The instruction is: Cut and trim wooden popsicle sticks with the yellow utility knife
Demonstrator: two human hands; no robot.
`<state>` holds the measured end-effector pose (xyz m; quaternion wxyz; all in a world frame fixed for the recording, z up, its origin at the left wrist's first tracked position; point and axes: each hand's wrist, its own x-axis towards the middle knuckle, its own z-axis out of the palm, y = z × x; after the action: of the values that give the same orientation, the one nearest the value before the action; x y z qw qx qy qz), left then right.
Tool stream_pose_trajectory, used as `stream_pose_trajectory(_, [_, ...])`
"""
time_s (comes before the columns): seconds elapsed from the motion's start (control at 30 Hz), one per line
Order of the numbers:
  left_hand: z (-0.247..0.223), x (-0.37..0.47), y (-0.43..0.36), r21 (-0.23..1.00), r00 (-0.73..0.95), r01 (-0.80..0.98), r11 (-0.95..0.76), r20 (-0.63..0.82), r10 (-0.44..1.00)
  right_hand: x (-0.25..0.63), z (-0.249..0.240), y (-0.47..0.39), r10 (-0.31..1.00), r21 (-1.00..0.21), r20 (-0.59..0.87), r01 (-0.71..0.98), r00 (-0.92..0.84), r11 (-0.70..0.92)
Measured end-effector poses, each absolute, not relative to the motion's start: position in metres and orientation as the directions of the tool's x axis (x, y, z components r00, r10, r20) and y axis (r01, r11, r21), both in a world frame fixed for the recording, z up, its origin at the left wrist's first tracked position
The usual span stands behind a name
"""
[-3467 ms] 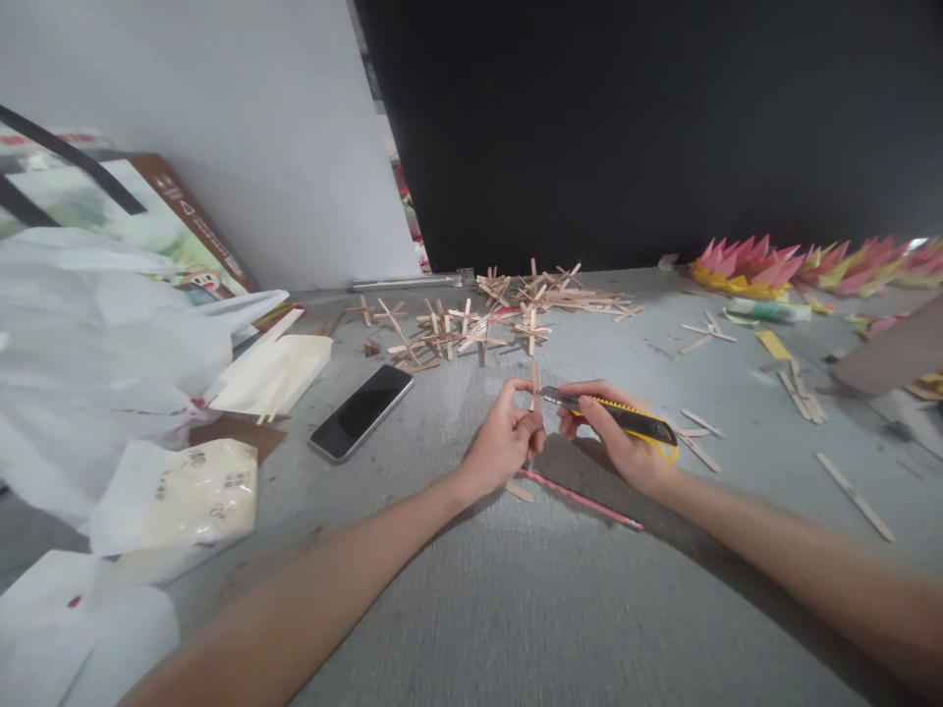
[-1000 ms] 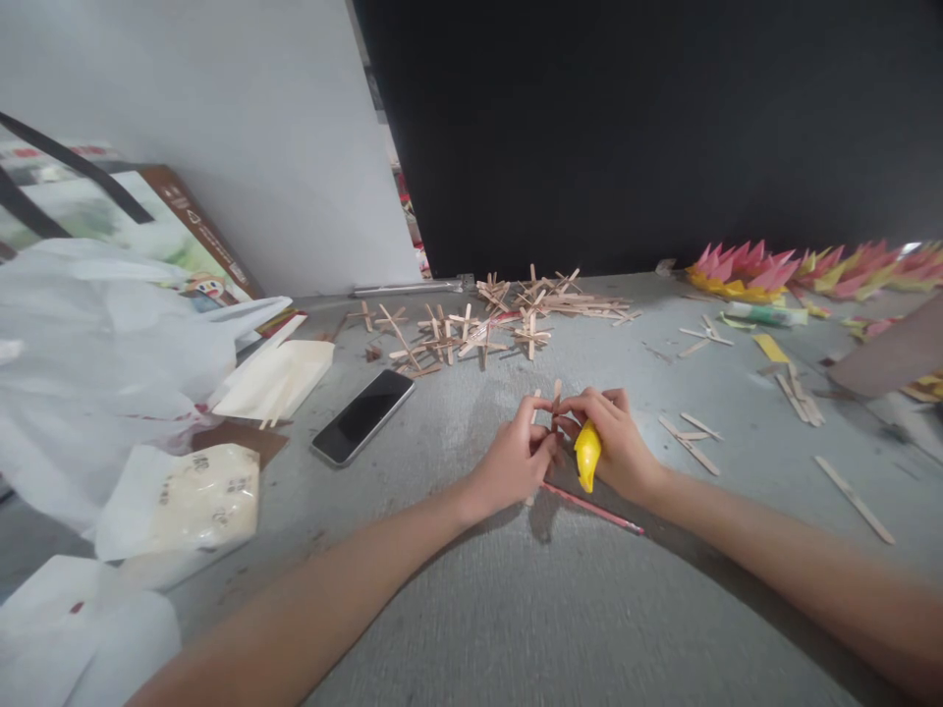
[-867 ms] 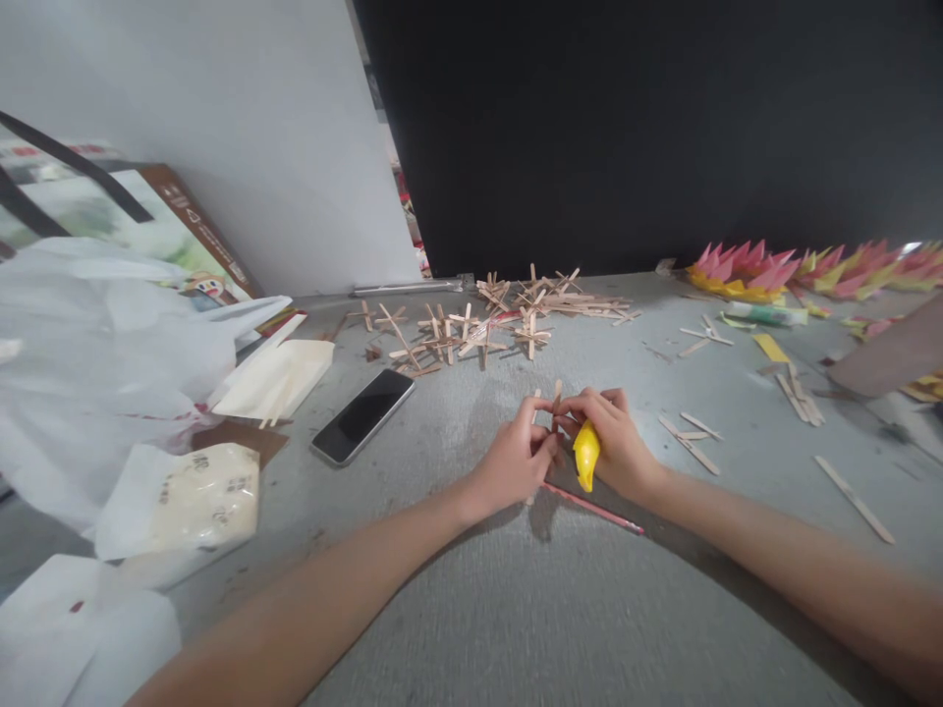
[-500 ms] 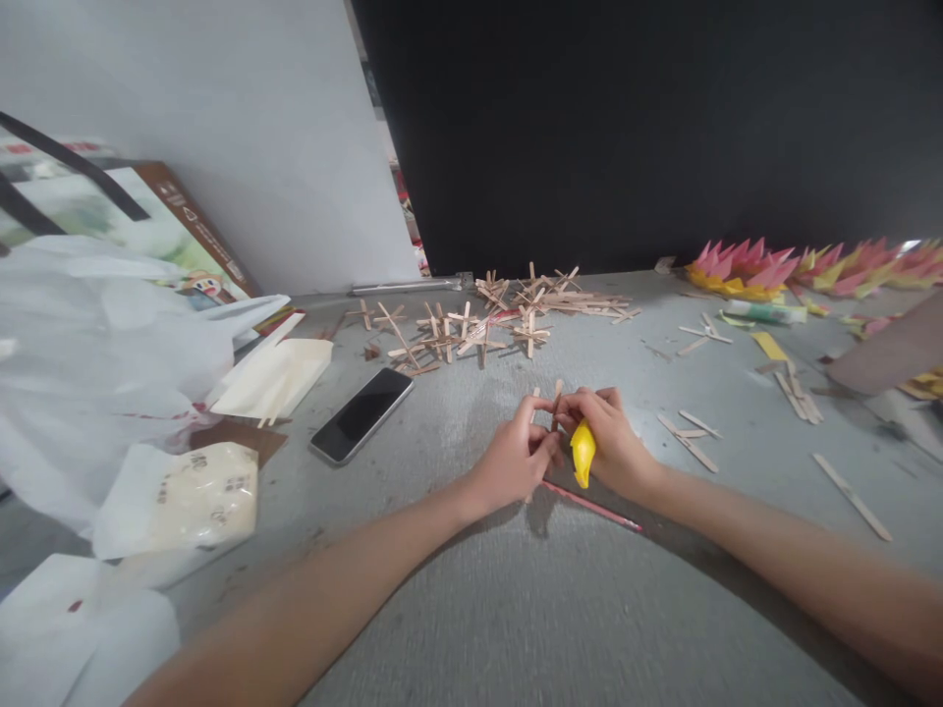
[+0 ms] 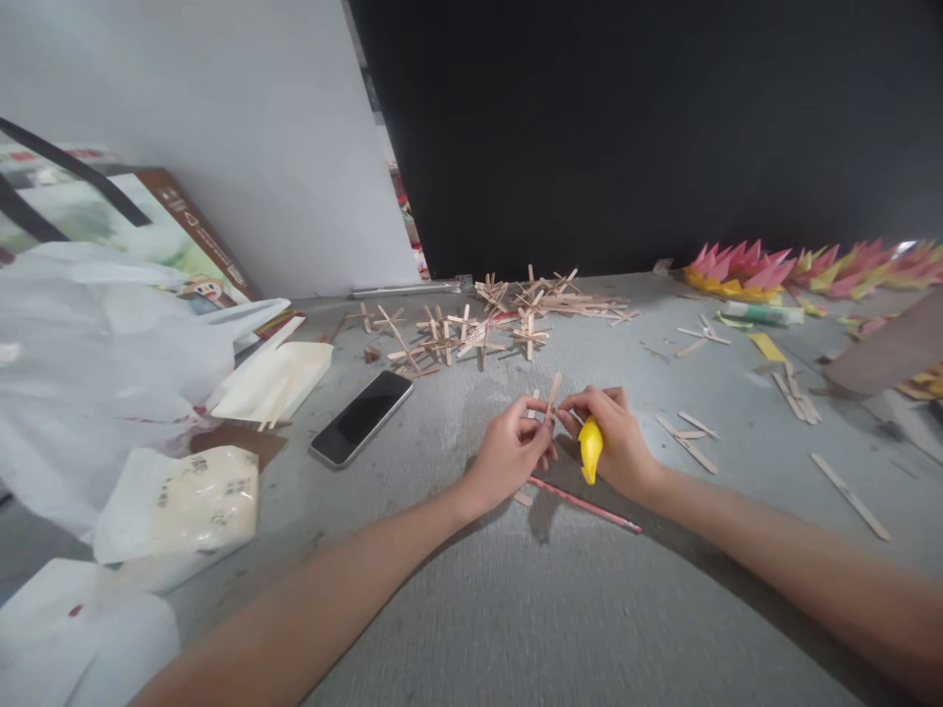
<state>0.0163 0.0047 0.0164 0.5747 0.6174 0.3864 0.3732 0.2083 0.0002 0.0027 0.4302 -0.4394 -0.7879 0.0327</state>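
Note:
My left hand (image 5: 505, 452) is closed, pinching a wooden craft stick (image 5: 554, 390) that tilts up from the fingertips. My right hand (image 5: 619, 442) curls around a small yellow glue bottle (image 5: 590, 449); its fingertips come close to the stick, and whether they touch it I cannot tell. The bottle's tip is hidden by the fingers. Below the hands a thin pink rod (image 5: 589, 505) lies on the grey table (image 5: 471, 609). Another craft stick (image 5: 523, 499) lies partly under my left hand.
Crossed craft-stick pieces (image 5: 482, 329) cluster at the back. Left are a phone (image 5: 362, 417), a tissue pack (image 5: 202, 501) and a white plastic bag (image 5: 110, 363). Loose sticks (image 5: 851, 496), a glue stick (image 5: 762, 313) and pink-and-yellow folded paper (image 5: 744, 270) lie right. A black panel (image 5: 626, 137) rises behind.
My right hand has shifted slightly right with the yellow bottle, opening a small gap between the hands. The stick in my left hand now leans and shows more clearly.

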Motion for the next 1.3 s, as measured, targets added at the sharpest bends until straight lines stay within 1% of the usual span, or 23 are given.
stream_pose_trajectory(0.13, [0.0157,0.0171,0.0036,0.994,0.423,0.086,-0.068,0.026,0.906,0.209,0.0009,0.0017,0.758,-0.482,0.624,0.671,-0.189,0.564])
stream_pose_trajectory(0.5, [0.0144,0.0146,0.0023,0.973,0.457,0.171,-0.154,0.06,0.887,0.2074,0.0015,0.0006,0.768,-0.517,0.626,0.668,-0.132,0.536])
stream_pose_trajectory(1.0, [0.0112,0.0148,0.0023,0.966,0.463,0.189,-0.175,0.07,0.884,0.2095,0.0009,-0.0004,0.753,-0.465,0.625,0.676,-0.207,0.571])
stream_pose_trajectory(1.3, [0.0101,0.0141,0.0026,0.964,0.468,0.193,-0.186,0.076,0.881,0.2072,0.0051,-0.0002,0.766,-0.451,0.596,0.69,-0.24,0.566])
